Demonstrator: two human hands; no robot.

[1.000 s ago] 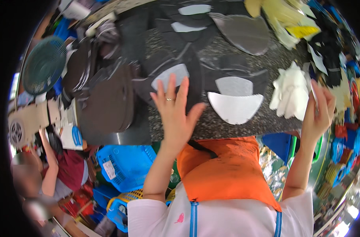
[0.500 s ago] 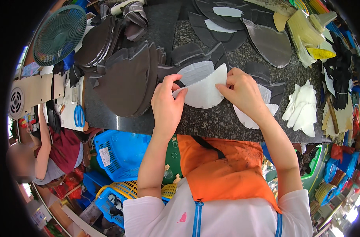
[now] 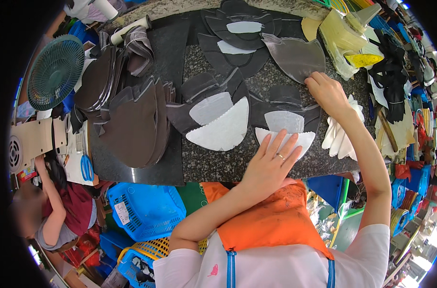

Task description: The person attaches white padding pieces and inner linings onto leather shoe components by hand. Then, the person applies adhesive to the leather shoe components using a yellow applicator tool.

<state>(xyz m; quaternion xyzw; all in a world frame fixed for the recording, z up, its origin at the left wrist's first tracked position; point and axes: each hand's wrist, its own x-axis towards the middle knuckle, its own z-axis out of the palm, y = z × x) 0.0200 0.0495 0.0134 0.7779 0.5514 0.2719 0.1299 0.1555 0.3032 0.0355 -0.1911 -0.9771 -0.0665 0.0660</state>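
Observation:
My left hand [image 3: 270, 165] lies flat with fingers apart on a white serrated-edge lining piece [image 3: 300, 140]. That piece rests on a dark shoe-upper piece, just below a greyish-white patch [image 3: 288, 121]. Up and to the right, my right hand [image 3: 329, 96] has its fingers closed at the lower edge of a dark brown curved piece [image 3: 297, 58]; the thumb is partly hidden. To the left of my left hand, a larger white serrated piece [image 3: 223, 127] lies on another dark upper, with a greyish-white patch [image 3: 211, 108] above it.
Stacked dark brown pieces [image 3: 132, 127] fill the table's left side. White cut pieces [image 3: 341, 132] lie beside my right forearm. More dark uppers [image 3: 235, 31] sit at the back. Blue baskets [image 3: 146, 211] stand below the table edge. Another person [image 3: 60, 206] works at far left.
Both hands have let go of the larger white piece, which now lies on its dark upper. My left hand moved right onto another white piece; my right hand reached out to the brown piece.

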